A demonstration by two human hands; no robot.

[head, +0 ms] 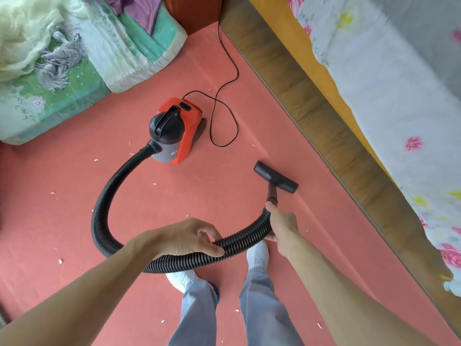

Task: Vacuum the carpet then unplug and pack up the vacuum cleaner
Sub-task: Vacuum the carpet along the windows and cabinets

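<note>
A small red and black vacuum cleaner (175,131) stands on the pink carpet (74,186). Its black ribbed hose (104,203) curves out from the body, round to the left and back to me. My left hand (185,237) holds the hose near its middle, fingers and thumb curled round it. My right hand (282,223) grips the hose end by the black tube, thumb along it. The black floor nozzle (275,177) lies on the carpet just ahead of that hand. A black power cord (224,116) loops behind the vacuum and runs to the far corner.
A wooden bed frame (311,96) with a flowered sheet (399,96) runs along the right. Folded green bedding (74,71) lies at the far left. Small white scraps (60,260) dot the carpet. My feet in white socks (258,253) stand under the hose.
</note>
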